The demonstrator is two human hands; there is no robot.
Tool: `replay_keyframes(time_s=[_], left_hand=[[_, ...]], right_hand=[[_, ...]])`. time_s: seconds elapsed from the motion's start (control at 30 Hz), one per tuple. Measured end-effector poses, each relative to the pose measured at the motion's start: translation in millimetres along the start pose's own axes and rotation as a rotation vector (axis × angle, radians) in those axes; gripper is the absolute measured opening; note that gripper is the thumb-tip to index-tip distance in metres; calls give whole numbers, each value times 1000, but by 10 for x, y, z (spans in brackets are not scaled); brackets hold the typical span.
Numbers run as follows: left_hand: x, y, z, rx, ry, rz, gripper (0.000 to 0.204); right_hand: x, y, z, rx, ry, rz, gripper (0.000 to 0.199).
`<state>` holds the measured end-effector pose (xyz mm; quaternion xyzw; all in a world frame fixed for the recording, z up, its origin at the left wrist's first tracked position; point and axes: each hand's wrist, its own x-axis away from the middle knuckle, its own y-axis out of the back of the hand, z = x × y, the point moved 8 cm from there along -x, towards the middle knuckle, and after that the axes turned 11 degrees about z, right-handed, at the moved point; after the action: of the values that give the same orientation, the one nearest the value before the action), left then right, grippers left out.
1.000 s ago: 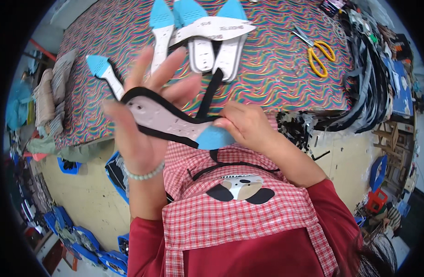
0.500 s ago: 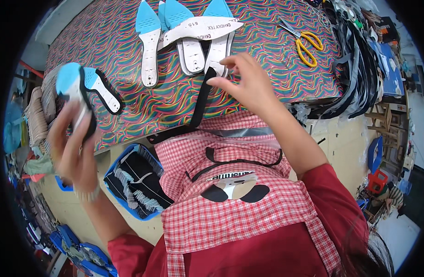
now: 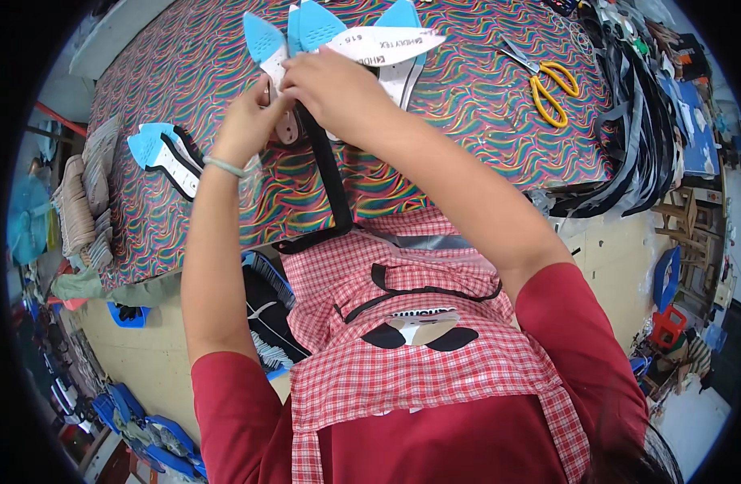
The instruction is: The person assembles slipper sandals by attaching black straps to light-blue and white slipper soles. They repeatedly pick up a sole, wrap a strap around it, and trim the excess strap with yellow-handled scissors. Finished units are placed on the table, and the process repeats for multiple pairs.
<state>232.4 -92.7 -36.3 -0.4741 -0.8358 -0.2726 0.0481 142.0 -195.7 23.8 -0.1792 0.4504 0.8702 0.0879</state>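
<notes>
We find the edged insole (image 3: 178,171) now laid at ten o'clock, shifting work to the blue-toed insole (image 3: 263,42) at eleven, our left hand (image 3: 245,125) pinching it, our right hand's (image 3: 336,90) curled fingers hiding their grip.

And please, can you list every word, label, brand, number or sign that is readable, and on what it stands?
White pointed flat piece: dark printed letters and digits; I do not copy the wording.
Red-and-white checked cloth apron: dark lettering above the animal-face patch, also not copied.
Dark item, upper right: marks too small to read.
</notes>
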Motion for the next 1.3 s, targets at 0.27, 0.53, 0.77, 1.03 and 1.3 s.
replay_keyframes(time_s=[0.27, 0.53, 0.77, 1.03, 1.3], left_hand=[[726, 250, -167, 1092, -458, 251, 31], [1316, -428, -323, 876, -287, 65, 38], [1423, -697, -545, 783, -211, -125, 31], [1624, -759, -494, 778, -240, -350, 23], [1596, -752, -515, 699, -274, -392, 19]], right_hand=[[225, -103, -410, -1190, -284, 98, 23], [1050, 1197, 580, -1298, 310, 57, 18], [1093, 332, 600, -1633, -391, 213, 16], [1133, 347, 643, -1426, -449, 40, 16], [1133, 287, 534, -1333, -483, -70, 19]])
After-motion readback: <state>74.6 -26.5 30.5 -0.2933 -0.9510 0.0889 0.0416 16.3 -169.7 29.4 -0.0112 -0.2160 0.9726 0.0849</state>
